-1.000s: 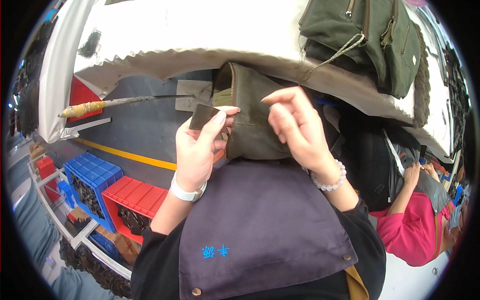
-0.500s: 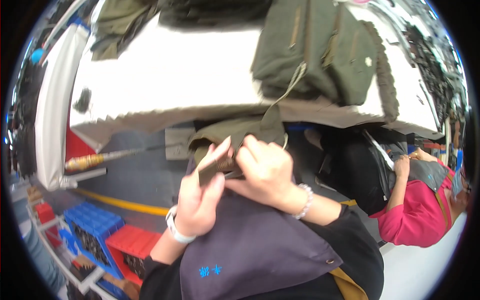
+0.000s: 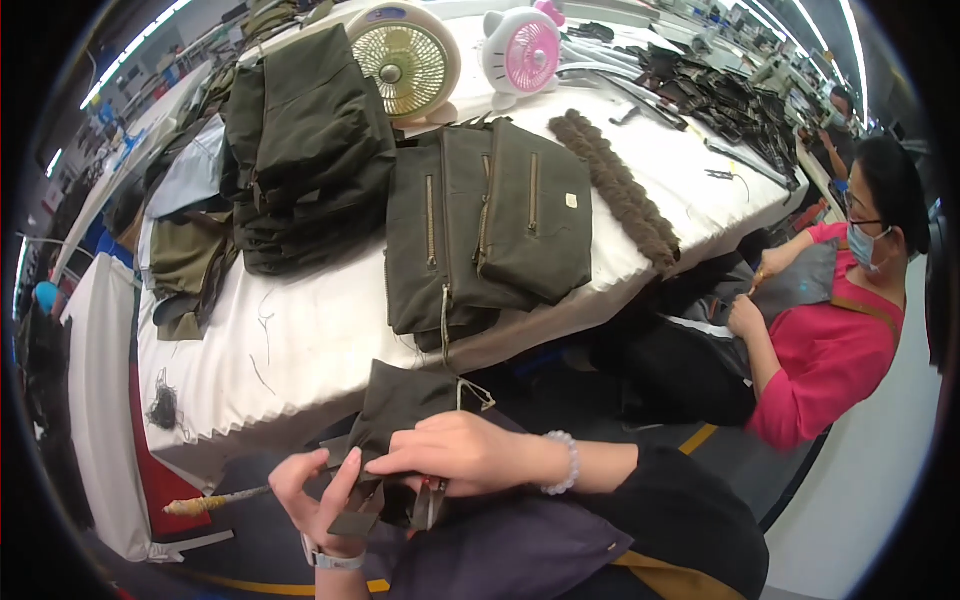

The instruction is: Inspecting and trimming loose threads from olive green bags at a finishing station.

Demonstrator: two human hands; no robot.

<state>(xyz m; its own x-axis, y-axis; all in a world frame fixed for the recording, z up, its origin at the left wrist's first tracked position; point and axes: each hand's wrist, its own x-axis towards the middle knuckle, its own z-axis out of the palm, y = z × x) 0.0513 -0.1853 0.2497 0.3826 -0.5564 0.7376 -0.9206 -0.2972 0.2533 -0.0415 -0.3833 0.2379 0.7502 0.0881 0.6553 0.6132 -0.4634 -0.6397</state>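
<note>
A dark olive garment piece (image 3: 400, 400) hangs over the table's near edge, down to my hands. My left hand (image 3: 320, 500) holds an olive fabric strip (image 3: 355, 515) of it between thumb and fingers. My right hand (image 3: 460, 450) lies across the cloth, its fingers bent over it and their tips close to the left thumb. Under that palm shows a small tool with red and metal parts (image 3: 431, 490), mostly hidden by the hand and cloth. A pale cord (image 3: 476, 393) dangles beside the right hand.
On the white-covered table (image 3: 300, 340) lie an olive jacket with zips (image 3: 500, 230), a tall pile of olive garments (image 3: 300, 150) and a brown fur strip (image 3: 620, 195). Two fans (image 3: 400, 70) stand behind. A seated co-worker in pink (image 3: 820, 340) works at the right.
The view has lifted, bringing the fans and garment pile into sight. My hands have shifted along the cloth, and the right hand now lies flatter over it, showing the red-and-metal tool.
</note>
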